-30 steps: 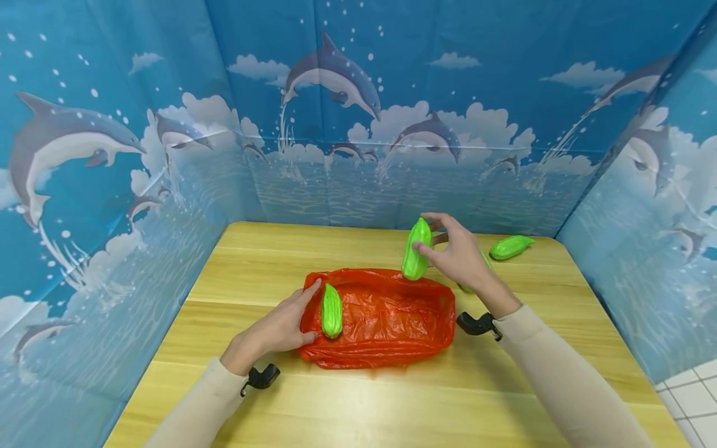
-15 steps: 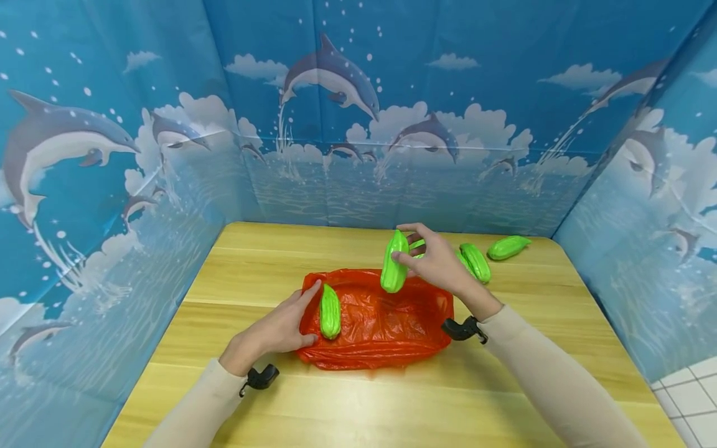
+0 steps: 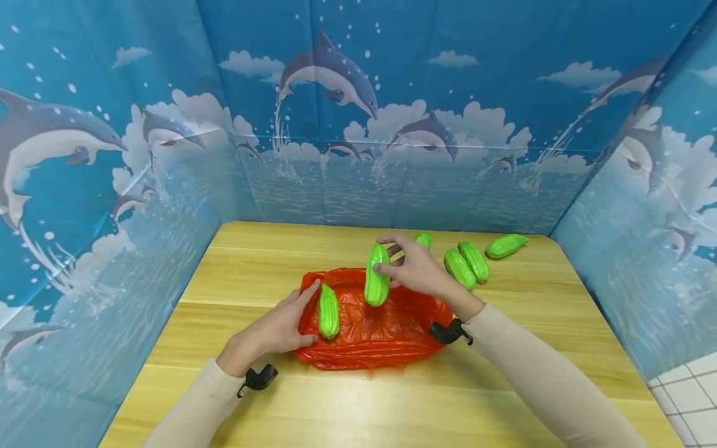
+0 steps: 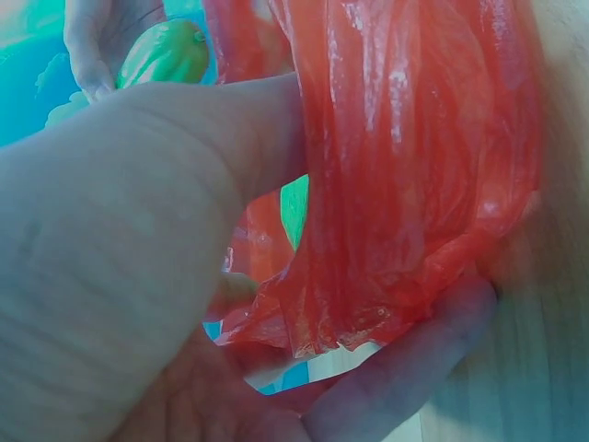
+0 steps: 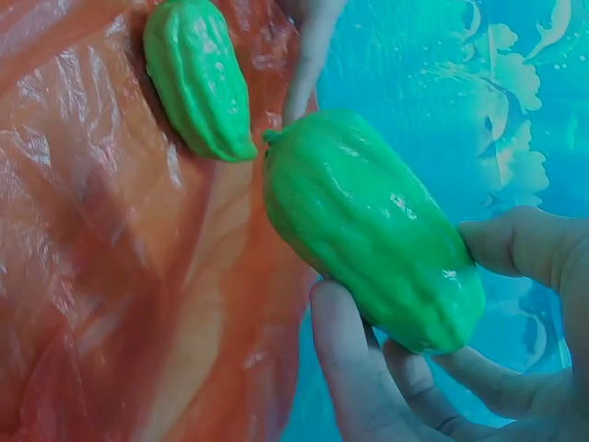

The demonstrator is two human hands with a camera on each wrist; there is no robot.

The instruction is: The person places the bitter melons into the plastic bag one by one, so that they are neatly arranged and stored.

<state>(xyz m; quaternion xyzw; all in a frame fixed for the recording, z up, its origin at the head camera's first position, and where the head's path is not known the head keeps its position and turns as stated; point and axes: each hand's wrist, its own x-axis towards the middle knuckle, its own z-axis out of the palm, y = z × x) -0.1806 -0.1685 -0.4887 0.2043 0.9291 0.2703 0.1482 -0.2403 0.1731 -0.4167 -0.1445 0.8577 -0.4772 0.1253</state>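
Observation:
A red plastic bag [image 3: 386,356] lies spread with its mouth up on the wooden table. My left hand [image 3: 279,325] grips its left rim; the left wrist view shows bag film [image 4: 396,184] between thumb and fingers. One bright green, ribbed bitter melon [image 3: 328,312] lies inside at the left end. My right hand [image 3: 419,269] holds another bitter melon [image 3: 377,277] above the bag, pinching it with thumb and fingertips. In the right wrist view this held melon [image 5: 377,230] is tilted, its stem end toward the melon in the bag [image 5: 198,78].
Behind the right hand, a bitter melon [image 3: 424,239] is partly hidden. Two bitter melons lie side by side [image 3: 460,269] on the right, with one more [image 3: 506,246] near the back right corner. Dolphin-print curtains [image 3: 358,180] rise along the table's back and sides.
My right hand has carried its bitter melon left and downward, from the bag's back edge to over the bag. The left hand stays on the left rim.

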